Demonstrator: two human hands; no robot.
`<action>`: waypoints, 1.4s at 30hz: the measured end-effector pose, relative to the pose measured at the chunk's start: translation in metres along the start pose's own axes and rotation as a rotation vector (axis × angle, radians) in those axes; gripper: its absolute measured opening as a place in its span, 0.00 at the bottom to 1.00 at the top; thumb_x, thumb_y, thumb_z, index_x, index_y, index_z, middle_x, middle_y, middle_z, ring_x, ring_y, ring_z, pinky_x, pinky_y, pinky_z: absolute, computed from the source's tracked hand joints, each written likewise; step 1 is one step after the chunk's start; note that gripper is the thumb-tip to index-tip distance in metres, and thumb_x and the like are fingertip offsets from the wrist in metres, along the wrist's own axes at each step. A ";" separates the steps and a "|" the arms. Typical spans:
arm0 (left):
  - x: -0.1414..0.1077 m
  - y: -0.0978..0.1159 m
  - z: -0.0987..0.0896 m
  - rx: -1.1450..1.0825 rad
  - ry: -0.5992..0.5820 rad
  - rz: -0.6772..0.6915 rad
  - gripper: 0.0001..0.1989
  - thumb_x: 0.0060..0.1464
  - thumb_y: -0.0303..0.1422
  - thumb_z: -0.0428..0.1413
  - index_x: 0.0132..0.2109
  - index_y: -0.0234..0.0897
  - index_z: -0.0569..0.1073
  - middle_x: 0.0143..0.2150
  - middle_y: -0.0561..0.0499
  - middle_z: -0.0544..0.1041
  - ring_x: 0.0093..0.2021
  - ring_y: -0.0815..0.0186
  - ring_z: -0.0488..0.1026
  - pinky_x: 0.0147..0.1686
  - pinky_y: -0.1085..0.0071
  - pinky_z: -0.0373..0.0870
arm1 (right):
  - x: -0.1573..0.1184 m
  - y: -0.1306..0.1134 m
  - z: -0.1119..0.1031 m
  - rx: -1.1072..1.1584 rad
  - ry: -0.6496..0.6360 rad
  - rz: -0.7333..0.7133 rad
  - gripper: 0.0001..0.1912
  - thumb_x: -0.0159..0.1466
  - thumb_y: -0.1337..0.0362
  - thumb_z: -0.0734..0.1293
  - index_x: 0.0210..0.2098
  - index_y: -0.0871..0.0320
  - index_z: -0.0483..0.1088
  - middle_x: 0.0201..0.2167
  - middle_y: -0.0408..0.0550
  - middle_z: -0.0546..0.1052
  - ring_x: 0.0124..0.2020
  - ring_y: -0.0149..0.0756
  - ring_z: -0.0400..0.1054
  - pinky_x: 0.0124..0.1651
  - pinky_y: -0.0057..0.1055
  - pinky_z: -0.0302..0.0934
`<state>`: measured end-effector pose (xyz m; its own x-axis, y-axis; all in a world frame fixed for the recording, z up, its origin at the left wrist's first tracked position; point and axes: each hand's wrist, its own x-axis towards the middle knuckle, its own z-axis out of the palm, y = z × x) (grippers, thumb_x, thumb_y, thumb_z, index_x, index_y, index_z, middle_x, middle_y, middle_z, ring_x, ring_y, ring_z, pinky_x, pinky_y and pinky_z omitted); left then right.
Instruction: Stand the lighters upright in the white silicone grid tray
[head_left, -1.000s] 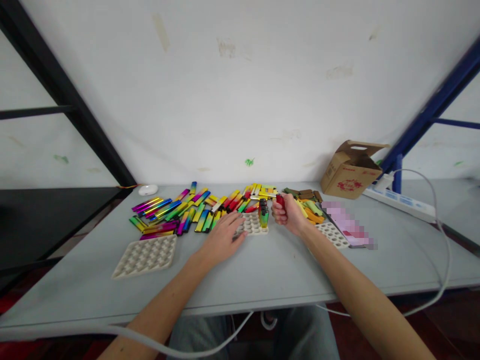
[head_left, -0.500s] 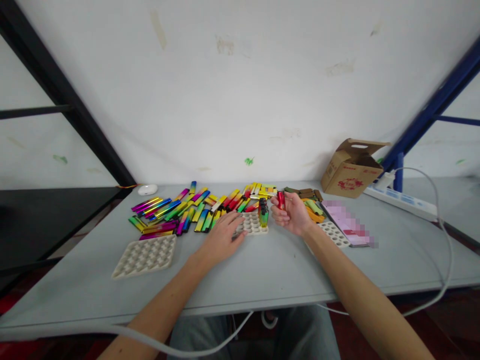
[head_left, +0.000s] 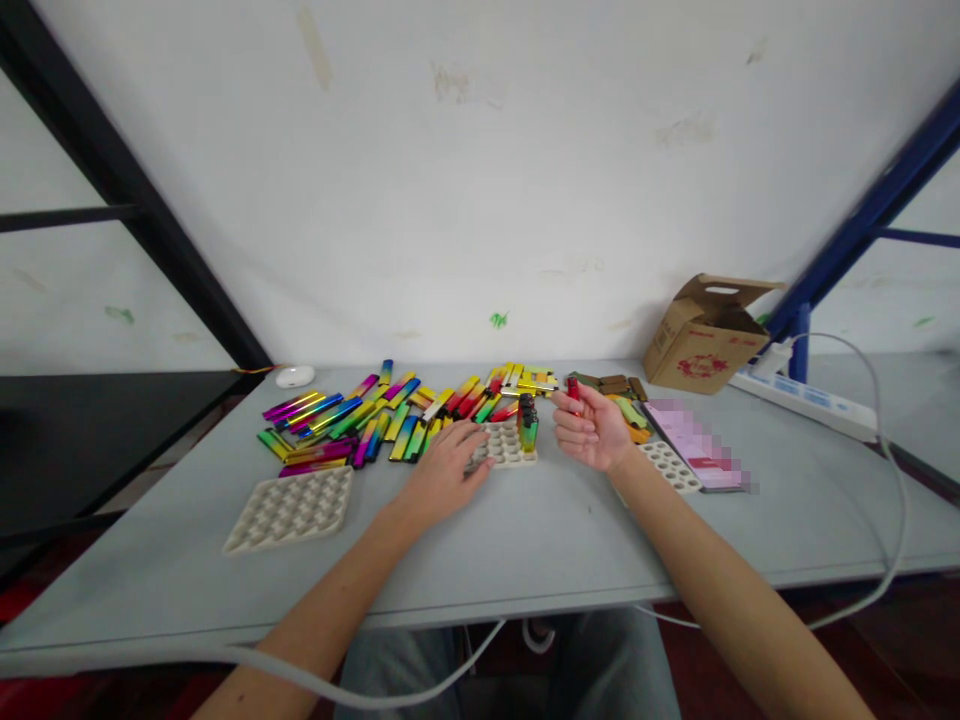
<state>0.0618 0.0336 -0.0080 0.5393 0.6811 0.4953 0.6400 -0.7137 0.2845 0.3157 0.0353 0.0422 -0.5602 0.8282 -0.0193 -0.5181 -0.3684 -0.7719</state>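
My right hand [head_left: 598, 432] is closed around a shiny red lighter [head_left: 573, 389], held upright above the table to the right of a pale tray with round holes [head_left: 508, 446]. In that tray's right-hand end stand several green-yellow lighters [head_left: 529, 428] with dark tops. Over the tray's left part lies my left hand [head_left: 450, 463], fingers stretched out and thumb apart, touching it and hiding part of its holes. Behind and left of this hand is a loose spread of metallic lighters [head_left: 367, 420] in yellow, green, blue, purple and red.
Another pale tray [head_left: 292, 510] lies at the left, and a third [head_left: 670, 467] is partly behind my right forearm. Right of it are a pink-screened phone [head_left: 686, 440], an open cardboard box [head_left: 701, 350] and a power strip [head_left: 806, 402]. A white case [head_left: 295, 377] sits back left.
My right hand has moved slightly right with the red lighter, and less of the lighter shows above the fingers. My left hand stays on the tray.
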 end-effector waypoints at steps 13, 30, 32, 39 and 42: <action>0.004 0.004 -0.004 -0.055 0.049 -0.011 0.12 0.59 0.34 0.53 0.48 0.37 0.75 0.50 0.42 0.75 0.52 0.56 0.71 0.55 0.55 0.68 | 0.003 -0.001 0.018 -0.010 0.090 -0.033 0.24 0.65 0.44 0.53 0.22 0.56 0.52 0.17 0.37 0.49 0.17 0.27 0.40 0.18 0.23 0.42; 0.006 0.011 -0.010 -0.134 0.179 -0.001 0.11 0.60 0.32 0.52 0.47 0.37 0.75 0.44 0.45 0.77 0.46 0.60 0.73 0.49 0.61 0.71 | -0.006 -0.007 0.022 -0.090 0.001 -0.052 0.28 0.62 0.39 0.54 0.20 0.55 0.48 0.14 0.35 0.46 0.16 0.26 0.38 0.17 0.23 0.39; 0.006 0.015 -0.012 -0.183 0.192 0.033 0.10 0.60 0.32 0.52 0.46 0.37 0.74 0.43 0.46 0.78 0.44 0.62 0.75 0.47 0.63 0.72 | -0.005 0.003 0.031 -0.090 -0.067 -0.029 0.26 0.60 0.40 0.58 0.21 0.55 0.51 0.16 0.36 0.50 0.17 0.26 0.42 0.19 0.24 0.41; 0.008 0.029 -0.021 -0.369 0.343 0.009 0.07 0.60 0.32 0.52 0.40 0.37 0.74 0.35 0.49 0.78 0.33 0.68 0.74 0.34 0.71 0.72 | 0.009 0.048 0.055 -0.121 -0.176 -0.035 0.12 0.52 0.61 0.70 0.28 0.58 0.63 0.22 0.39 0.60 0.22 0.27 0.55 0.26 0.26 0.48; 0.010 0.031 -0.023 -0.457 0.375 -0.049 0.06 0.58 0.32 0.54 0.40 0.36 0.74 0.33 0.50 0.77 0.31 0.69 0.73 0.32 0.73 0.71 | 0.014 0.056 0.053 -0.179 -0.142 -0.080 0.09 0.54 0.61 0.68 0.28 0.59 0.63 0.22 0.39 0.61 0.21 0.27 0.56 0.25 0.27 0.48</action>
<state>0.0745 0.0146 0.0249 0.2317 0.6701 0.7052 0.3136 -0.7377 0.5979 0.2445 0.0036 0.0326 -0.6140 0.7792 0.1263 -0.4488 -0.2130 -0.8679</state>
